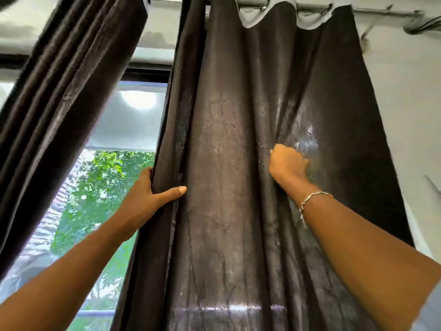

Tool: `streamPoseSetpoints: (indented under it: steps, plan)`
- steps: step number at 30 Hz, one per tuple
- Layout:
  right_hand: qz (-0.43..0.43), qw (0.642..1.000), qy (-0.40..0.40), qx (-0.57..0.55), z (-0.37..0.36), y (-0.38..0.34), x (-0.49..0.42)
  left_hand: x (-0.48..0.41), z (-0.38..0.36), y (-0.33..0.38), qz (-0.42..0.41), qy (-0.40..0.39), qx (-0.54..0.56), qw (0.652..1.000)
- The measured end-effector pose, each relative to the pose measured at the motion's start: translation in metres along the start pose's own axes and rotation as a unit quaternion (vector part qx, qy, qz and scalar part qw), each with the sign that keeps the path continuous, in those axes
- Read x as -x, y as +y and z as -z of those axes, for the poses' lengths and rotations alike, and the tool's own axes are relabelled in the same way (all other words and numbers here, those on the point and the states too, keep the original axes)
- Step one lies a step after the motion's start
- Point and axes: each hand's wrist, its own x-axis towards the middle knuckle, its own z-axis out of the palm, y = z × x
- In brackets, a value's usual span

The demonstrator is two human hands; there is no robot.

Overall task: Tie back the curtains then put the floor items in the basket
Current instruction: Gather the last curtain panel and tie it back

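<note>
A dark brown right curtain (233, 144) hangs spread from a metal rod (310, 7) in front of me. My left hand (148, 197) grips its left edge, fingers behind the cloth and thumb across the front. My right hand (286, 163), with a bracelet on the wrist, is closed on a fold of the same curtain further right. A second dark curtain (62, 91) hangs bunched at the left. No basket or floor items are in view.
Between the two curtains a window (114, 177) shows green trees outside. A white wall (405, 91) lies to the right of the curtain. The rod's bracket (372, 27) is fixed to that wall.
</note>
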Motion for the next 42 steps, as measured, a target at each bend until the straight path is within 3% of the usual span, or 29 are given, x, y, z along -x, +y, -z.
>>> streamPoseSetpoints:
  steps: [5, 10, 17, 25, 30, 33, 37, 41, 42]
  plan:
    - [0.069, 0.991, -0.032, -0.106, -0.001, -0.077, 0.015, -0.001, 0.010, -0.002, -0.003, -0.003, 0.009, 1.000]
    - [0.149, 0.960, -0.080, -0.224, -0.003, -0.167, 0.038, 0.001, 0.031, 0.000, 0.007, 0.000, 0.014, 1.000]
    - [0.174, 0.934, -0.159, -0.268, -0.002, -0.237, 0.063, 0.012, 0.064, 0.008, 0.035, -0.053, 0.121, 0.991]
    - [0.125, 0.952, -0.115, -0.254, 0.008, -0.178, 0.054, 0.020, 0.053, 0.000, 0.028, -0.011, 0.068, 0.997]
    - [0.100, 0.977, 0.037, -0.186, 0.025, -0.107, 0.045, 0.024, 0.036, -0.003, 0.004, -0.014, 0.061, 0.998]
    - [0.031, 0.981, 0.114, -0.152, 0.038, -0.056, 0.034, 0.025, 0.026, -0.003, 0.000, -0.027, 0.070, 0.997]
    - [-0.097, 0.961, 0.013, -0.259, 0.046, -0.003, 0.028, 0.028, 0.014, -0.002, -0.003, -0.039, 0.076, 0.996]
    - [-0.153, 0.871, -0.061, -0.464, 0.053, 0.019, 0.031, 0.030, 0.009, -0.003, -0.006, -0.035, 0.065, 0.997]
    - [-0.160, 0.866, -0.063, -0.470, 0.056, 0.019, 0.034, 0.031, 0.010, -0.003, -0.007, -0.033, 0.061, 0.998]
